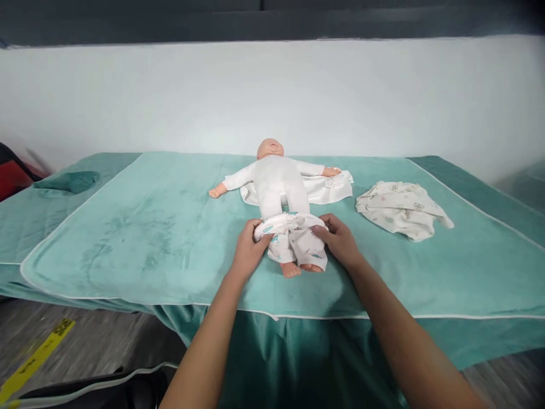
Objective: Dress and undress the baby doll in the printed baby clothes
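Observation:
A baby doll with a white cloth body lies on its back, arms spread, feet toward me. White printed baby pants are around its lower legs, with the feet showing below the cuffs. At the left side of the waistband, my left hand pinches the fabric between thumb and fingers. My right hand grips the waistband's other side. Partly under the doll lies a white cloth, spread out beneath its arm on the right.
A crumpled printed garment lies to the right on the green padded cover. A white wall stands behind. A red and black object is at the far left. Yellow tape marks the floor.

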### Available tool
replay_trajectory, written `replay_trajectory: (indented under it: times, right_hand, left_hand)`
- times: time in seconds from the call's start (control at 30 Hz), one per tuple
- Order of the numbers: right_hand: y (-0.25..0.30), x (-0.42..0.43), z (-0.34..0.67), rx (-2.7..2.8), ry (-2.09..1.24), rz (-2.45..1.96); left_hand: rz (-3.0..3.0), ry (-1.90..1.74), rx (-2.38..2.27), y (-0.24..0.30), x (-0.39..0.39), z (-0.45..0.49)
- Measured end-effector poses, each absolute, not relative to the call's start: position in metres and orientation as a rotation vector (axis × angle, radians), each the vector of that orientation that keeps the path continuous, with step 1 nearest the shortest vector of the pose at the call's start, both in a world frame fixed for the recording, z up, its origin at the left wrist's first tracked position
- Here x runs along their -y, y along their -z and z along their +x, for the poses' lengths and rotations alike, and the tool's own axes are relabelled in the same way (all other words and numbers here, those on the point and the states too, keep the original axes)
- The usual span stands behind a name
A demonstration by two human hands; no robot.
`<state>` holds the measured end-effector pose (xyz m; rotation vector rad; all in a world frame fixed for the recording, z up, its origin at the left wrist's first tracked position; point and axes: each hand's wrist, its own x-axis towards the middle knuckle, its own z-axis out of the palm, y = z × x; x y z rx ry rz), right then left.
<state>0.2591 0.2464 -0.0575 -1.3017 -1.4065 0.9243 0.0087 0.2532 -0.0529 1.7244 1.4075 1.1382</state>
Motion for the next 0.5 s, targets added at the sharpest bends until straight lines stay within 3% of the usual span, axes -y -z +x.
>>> replay_trajectory:
  times: [0.17, 0.5]
  right_hand:
    - [0.053, -0.214, 0.263, 1.767, -1.076, -1.077]
    - [0.059, -0.207, 0.237, 1.753, -0.711, -1.207]
  left_hand:
    - [2.045, -0.948, -1.160, 0.045, -0.212, -0.001]
    - [2.354, -0.812, -1.453, 0.050, -0.210, 0.028]
